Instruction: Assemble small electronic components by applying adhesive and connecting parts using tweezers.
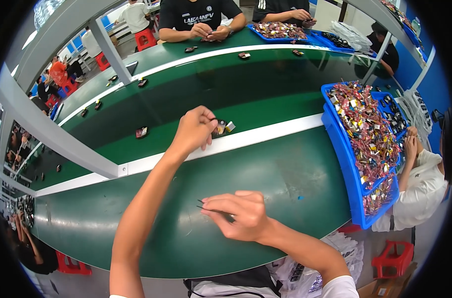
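Note:
My left hand reaches over the white rail to the near side of the dark green belt. Its fingers are pinched at the edge of a small black electronic part with a pale yellow-white piece on its right side. Part of the grip is hidden behind the fingers. Above the green worktable, my right hand is closed around thin dark tweezers, whose tips point left and stand slightly apart with nothing visible between them. Another small black and red part lies on the belt, left of my left hand.
Blue trays heaped with small wired parts stand at the right. A white rail divides table and belt. A grey frame post slants across the left. Co-workers sit opposite and at right; a red stool stands lower right.

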Demonstrator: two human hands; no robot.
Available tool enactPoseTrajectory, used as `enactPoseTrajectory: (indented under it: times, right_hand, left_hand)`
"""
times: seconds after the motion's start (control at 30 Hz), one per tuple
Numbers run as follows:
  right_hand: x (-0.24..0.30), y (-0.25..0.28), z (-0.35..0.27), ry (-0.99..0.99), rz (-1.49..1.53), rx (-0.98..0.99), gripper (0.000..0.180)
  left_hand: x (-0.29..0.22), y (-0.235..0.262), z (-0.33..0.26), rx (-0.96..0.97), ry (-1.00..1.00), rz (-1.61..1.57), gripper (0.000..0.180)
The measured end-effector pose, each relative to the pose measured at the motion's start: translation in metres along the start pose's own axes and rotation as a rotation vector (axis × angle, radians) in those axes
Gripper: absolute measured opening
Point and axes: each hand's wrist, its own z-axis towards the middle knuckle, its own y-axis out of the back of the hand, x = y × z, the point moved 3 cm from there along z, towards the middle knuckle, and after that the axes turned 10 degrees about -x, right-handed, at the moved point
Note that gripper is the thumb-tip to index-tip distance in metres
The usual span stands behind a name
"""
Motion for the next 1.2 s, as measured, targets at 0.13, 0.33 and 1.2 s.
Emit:
enactPoseTrajectory:
  times: [0.13,0.33,1.2]
  right_hand:
    - [0.002,0.003,0.004,-0.205,0.084,-0.029,0.016]
    - [-0.010,0.011,0.007,-0.594,0.206,-0.080,0.014]
    - [-0.021,0.005,0.003,-0.930,0.396,0.044,0.014]
  left_hand:
    - [0.011,0.024,-0.061,0.010,0.072,-0.134,0.020]
    - [0.017,0.040,-0.137,-0.135,0.084,-0.143,0.017]
    - [0.023,0.034,-0.184,-0.271,-0.091,-0.216,0.017]
